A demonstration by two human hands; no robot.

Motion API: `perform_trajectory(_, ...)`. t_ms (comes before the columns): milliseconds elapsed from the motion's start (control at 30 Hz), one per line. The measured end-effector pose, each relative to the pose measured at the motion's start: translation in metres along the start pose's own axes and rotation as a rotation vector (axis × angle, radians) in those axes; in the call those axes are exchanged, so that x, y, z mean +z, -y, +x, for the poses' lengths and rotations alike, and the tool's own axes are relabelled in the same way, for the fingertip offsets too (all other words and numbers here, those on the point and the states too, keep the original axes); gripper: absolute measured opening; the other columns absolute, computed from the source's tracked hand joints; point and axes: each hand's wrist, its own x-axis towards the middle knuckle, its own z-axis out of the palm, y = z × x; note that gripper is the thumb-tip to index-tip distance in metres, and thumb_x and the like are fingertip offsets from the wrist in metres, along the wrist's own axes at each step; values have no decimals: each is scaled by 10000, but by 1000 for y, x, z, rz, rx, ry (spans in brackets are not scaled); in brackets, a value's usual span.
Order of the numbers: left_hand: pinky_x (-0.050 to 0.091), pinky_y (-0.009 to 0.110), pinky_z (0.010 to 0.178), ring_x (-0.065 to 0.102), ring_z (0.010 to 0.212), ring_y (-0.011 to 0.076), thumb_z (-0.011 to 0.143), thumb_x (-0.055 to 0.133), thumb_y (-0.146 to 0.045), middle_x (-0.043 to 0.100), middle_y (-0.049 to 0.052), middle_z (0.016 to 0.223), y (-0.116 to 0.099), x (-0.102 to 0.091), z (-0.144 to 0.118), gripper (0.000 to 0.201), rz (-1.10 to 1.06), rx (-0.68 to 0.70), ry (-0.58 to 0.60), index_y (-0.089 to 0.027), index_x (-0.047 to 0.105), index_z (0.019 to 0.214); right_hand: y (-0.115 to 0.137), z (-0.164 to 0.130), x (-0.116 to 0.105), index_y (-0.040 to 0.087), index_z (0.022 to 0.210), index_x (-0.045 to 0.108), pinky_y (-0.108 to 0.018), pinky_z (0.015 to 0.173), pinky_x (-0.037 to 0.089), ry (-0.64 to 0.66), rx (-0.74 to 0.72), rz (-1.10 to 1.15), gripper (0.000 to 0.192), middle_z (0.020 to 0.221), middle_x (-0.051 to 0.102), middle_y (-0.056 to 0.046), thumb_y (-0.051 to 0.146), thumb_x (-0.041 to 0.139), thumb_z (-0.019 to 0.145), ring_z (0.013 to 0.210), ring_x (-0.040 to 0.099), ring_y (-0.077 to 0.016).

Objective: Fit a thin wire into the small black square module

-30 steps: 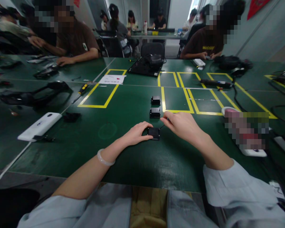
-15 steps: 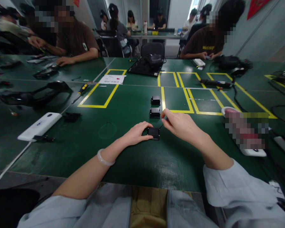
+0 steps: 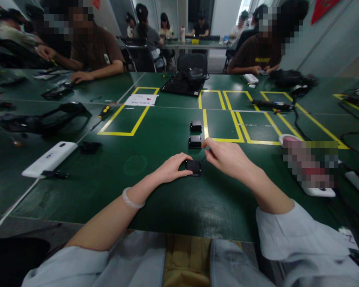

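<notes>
Left hand pinches black box; right hand pinches thin wire.

Green table marked with yellow tape rectangles. Three small black boxes in a row at the middle, nearest one under the hands. White flat device near left, black headset and screwdriver beyond it. Paper sheet and black tray far centre. Black cable on the right.
</notes>
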Motion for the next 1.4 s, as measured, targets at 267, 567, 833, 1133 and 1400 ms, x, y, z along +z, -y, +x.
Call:
perform_trajectory(267, 461, 353, 859, 580, 1000, 247, 875, 609, -458, 603, 75, 1086, -2, -1, 0, 387, 3, -2, 4, -199, 560, 1159, 1, 2, 0, 187, 1071, 570, -274, 544, 220, 52, 37, -111, 303, 807, 713, -64, 326, 315, 985, 679, 637, -189)
perform_trajectory(567, 459, 368, 881, 579, 1024, 254, 874, 605, -459, 602, 78, 1105, -1, -1, 0, 385, -13, -11, 6, -205, 563, 1160, 0, -1, 2, 184, 1128, 507, -268, 558, 255, -8, -4, 17, 260, 847, 702, -45, 299, 345, 961, 673, 616, -167)
perform_trajectory(833, 458, 365, 882, 580, 1024, 252, 877, 605, -458, 602, 82, 1108, -2, -1, 1, 385, -2, -10, 9, -199, 559, 1159, 2, 2, -2, 183, 1009, 578, -280, 546, 221, 74, 38, -119, 318, 774, 702, -69, 350, 307, 991, 674, 632, -193)
perform_trajectory(1133, 459, 371, 878, 579, 1005, 254, 873, 604, -473, 604, 79, 1085, -2, -1, 0, 395, 6, -16, 0, -204, 562, 1160, -3, 1, 3, 189, 1122, 525, -268, 562, 262, -6, -11, 2, 254, 876, 713, -49, 264, 345, 959, 705, 632, -171)
perform_trajectory(1400, 458, 359, 871, 579, 1005, 249, 876, 607, -464, 600, 76, 1088, 0, 0, 0, 385, 6, -3, -3, -203, 562, 1156, 0, 3, 0, 193, 997, 583, -284, 543, 213, 66, 42, -147, 322, 773, 707, -66, 371, 315, 991, 676, 635, -198)
